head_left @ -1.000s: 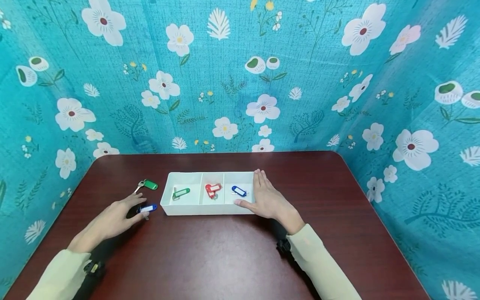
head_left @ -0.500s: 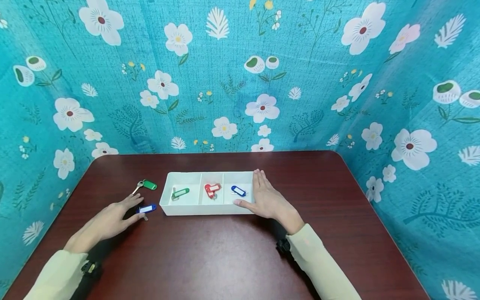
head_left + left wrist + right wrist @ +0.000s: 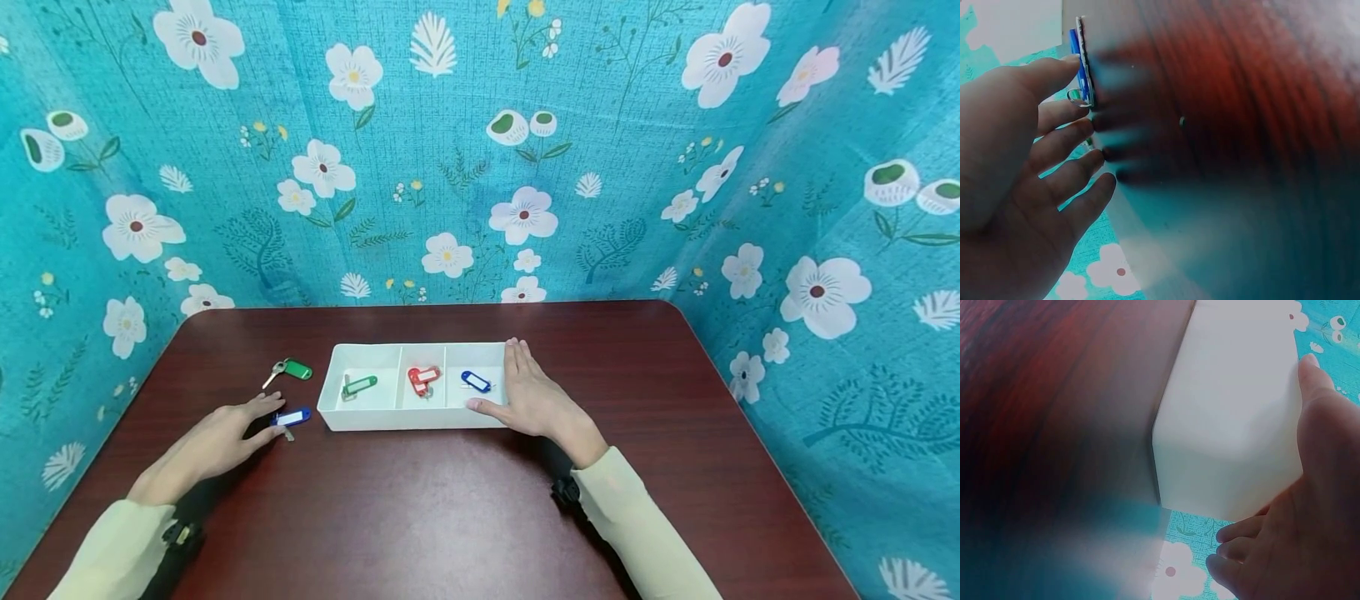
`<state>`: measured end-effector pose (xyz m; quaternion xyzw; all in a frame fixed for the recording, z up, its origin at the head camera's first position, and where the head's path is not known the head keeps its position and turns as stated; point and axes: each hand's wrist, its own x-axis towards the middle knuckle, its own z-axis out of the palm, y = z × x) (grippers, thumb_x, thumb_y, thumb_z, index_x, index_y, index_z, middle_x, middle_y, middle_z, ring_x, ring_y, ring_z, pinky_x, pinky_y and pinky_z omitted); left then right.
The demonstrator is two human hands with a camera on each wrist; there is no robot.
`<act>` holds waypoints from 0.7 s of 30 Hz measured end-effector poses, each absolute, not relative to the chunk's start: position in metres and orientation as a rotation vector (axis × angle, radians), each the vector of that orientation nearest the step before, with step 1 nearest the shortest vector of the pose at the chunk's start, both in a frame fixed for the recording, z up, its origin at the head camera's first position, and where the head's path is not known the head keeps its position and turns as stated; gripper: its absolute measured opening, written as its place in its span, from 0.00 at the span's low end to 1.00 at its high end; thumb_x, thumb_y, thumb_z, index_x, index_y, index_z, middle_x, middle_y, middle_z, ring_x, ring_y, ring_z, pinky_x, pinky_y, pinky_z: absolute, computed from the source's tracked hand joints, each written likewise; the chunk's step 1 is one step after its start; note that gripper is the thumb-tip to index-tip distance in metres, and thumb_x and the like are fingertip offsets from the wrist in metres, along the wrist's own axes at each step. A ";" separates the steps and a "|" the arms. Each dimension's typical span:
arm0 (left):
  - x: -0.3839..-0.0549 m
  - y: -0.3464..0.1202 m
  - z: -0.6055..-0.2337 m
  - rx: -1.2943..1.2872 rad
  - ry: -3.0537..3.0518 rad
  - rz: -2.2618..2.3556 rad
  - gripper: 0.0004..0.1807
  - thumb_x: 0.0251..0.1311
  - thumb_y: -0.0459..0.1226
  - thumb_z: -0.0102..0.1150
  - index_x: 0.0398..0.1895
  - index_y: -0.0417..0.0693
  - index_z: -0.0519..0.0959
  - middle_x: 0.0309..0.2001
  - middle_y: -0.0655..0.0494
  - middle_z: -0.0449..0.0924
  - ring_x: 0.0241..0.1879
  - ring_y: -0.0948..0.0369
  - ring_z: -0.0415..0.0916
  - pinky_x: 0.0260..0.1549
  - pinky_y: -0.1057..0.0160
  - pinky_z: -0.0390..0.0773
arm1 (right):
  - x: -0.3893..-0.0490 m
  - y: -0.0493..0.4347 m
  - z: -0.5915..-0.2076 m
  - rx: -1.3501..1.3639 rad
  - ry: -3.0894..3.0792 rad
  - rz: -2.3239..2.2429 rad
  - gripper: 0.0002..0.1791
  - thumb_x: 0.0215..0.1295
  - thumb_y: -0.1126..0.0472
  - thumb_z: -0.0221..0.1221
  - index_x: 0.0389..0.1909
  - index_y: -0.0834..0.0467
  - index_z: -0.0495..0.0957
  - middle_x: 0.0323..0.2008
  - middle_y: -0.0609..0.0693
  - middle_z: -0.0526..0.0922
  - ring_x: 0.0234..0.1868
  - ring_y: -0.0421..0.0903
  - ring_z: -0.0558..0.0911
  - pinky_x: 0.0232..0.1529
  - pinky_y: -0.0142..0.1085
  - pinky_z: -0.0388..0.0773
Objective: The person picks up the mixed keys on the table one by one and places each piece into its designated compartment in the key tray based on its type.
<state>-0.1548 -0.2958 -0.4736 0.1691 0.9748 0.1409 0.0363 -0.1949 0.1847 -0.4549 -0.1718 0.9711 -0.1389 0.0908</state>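
My left hand [image 3: 213, 446] rests low over the table's left part with fingers loosely spread. Its thumb touches a blue key tag [image 3: 294, 417], whose key [image 3: 289, 434] pokes out below the thumb tip. In the left wrist view the blue tag [image 3: 1083, 65] stands by the thumb, above the fingertips. Just beyond that hand lies a green key tag [image 3: 297, 369] with a key [image 3: 273, 374]. At the white divided tray [image 3: 375, 420], my right hand [image 3: 542, 402] lays straight fingers along the right end, its thumb over the front rim.
Each tray compartment holds tags: a green key tag [image 3: 360, 385] on the left, red key tags [image 3: 424, 377] in the middle, a blue key tag [image 3: 476, 382] on the right. A flowered teal cloth [image 3: 465, 200] hangs behind the dark wooden table [image 3: 420, 508].
My left hand has shifted a little to the left, and the key by its thumb shows slightly more. The right hand and tray stay in place; the head view drifts slightly.
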 end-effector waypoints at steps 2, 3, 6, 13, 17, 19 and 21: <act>-0.156 -0.296 -0.474 0.521 2.997 0.436 0.32 0.68 0.43 0.67 0.69 0.32 0.76 0.67 0.27 0.76 0.62 0.33 0.80 0.56 0.35 0.82 | -0.194 0.185 -0.454 -0.507 2.884 -0.429 0.68 0.68 0.22 0.52 0.83 0.70 0.37 0.85 0.68 0.39 0.87 0.62 0.40 0.86 0.50 0.51; -0.156 -0.296 -0.474 0.522 2.997 0.435 0.32 0.68 0.43 0.67 0.69 0.32 0.76 0.66 0.27 0.77 0.62 0.33 0.80 0.56 0.35 0.82 | -0.194 0.185 -0.454 -0.505 2.883 -0.435 0.68 0.68 0.22 0.52 0.83 0.70 0.37 0.85 0.67 0.39 0.87 0.62 0.40 0.86 0.50 0.51; -0.157 -0.298 -0.474 0.524 2.997 0.428 0.32 0.67 0.43 0.69 0.68 0.33 0.77 0.66 0.28 0.78 0.61 0.33 0.81 0.55 0.35 0.83 | -0.192 0.185 -0.453 -0.500 2.878 -0.452 0.68 0.68 0.22 0.52 0.83 0.70 0.37 0.85 0.67 0.38 0.87 0.62 0.40 0.86 0.50 0.52; -0.155 -0.299 -0.474 0.537 3.002 0.409 0.32 0.66 0.44 0.69 0.68 0.32 0.77 0.65 0.27 0.78 0.59 0.33 0.82 0.54 0.35 0.83 | -0.191 0.184 -0.452 -0.487 2.887 -0.429 0.69 0.67 0.20 0.51 0.83 0.69 0.36 0.85 0.66 0.34 0.88 0.61 0.37 0.86 0.50 0.52; -0.155 -0.298 -0.474 0.555 3.000 0.395 0.31 0.66 0.43 0.69 0.67 0.33 0.78 0.65 0.27 0.78 0.60 0.33 0.81 0.55 0.35 0.83 | -0.191 0.184 -0.452 -0.498 2.899 -0.405 0.69 0.66 0.19 0.50 0.83 0.70 0.36 0.85 0.67 0.35 0.87 0.63 0.38 0.86 0.50 0.51; -0.155 -0.297 -0.474 0.560 2.999 0.385 0.31 0.66 0.43 0.70 0.66 0.33 0.79 0.64 0.28 0.79 0.61 0.33 0.81 0.55 0.34 0.82 | -0.191 0.184 -0.452 -0.502 2.904 -0.400 0.69 0.66 0.19 0.50 0.83 0.70 0.36 0.85 0.68 0.35 0.87 0.63 0.39 0.86 0.51 0.50; -0.156 -0.297 -0.473 0.558 3.003 0.378 0.30 0.65 0.42 0.70 0.65 0.33 0.79 0.64 0.28 0.79 0.61 0.32 0.80 0.56 0.34 0.82 | -0.191 0.185 -0.452 -0.506 2.912 -0.393 0.69 0.67 0.19 0.50 0.83 0.70 0.36 0.85 0.68 0.36 0.87 0.63 0.39 0.86 0.51 0.50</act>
